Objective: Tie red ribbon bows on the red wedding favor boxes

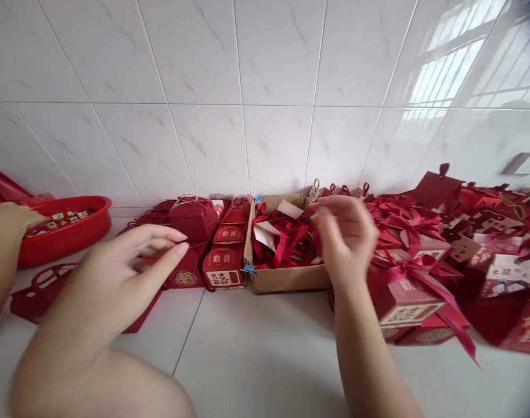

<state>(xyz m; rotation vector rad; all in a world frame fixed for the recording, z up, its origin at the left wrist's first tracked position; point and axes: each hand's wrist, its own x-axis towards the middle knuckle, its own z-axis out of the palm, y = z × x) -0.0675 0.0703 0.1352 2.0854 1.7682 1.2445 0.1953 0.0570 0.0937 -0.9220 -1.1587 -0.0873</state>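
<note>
My left hand (pixel 121 276) is raised over red gift boxes at the left. Its fingers point right, thumb apart from them, and nothing shows between them. Under it lies a dark red box with a loop handle (pixel 38 296), partly covered by the hand. My right hand (pixel 349 241) hovers at the right side of an open cardboard box (pixel 291 281), fingers curled and blurred; whether they hold something small cannot be made out. Inside the cardboard box lie tangled red ribbons (pixel 286 241) and a white tag (pixel 267 235). Blue clips (pixel 248 269) grip its left edge.
Another person's hand (pixel 12 223) reaches into a red basin (pixel 73 238) with small wrapped pieces at far left. Red boxes with gold characters (pixel 223 270) are stacked beside the carton. Many ribboned boxes (pixel 410 299) fill the right side. A tiled wall (pixel 277 139) stands behind.
</note>
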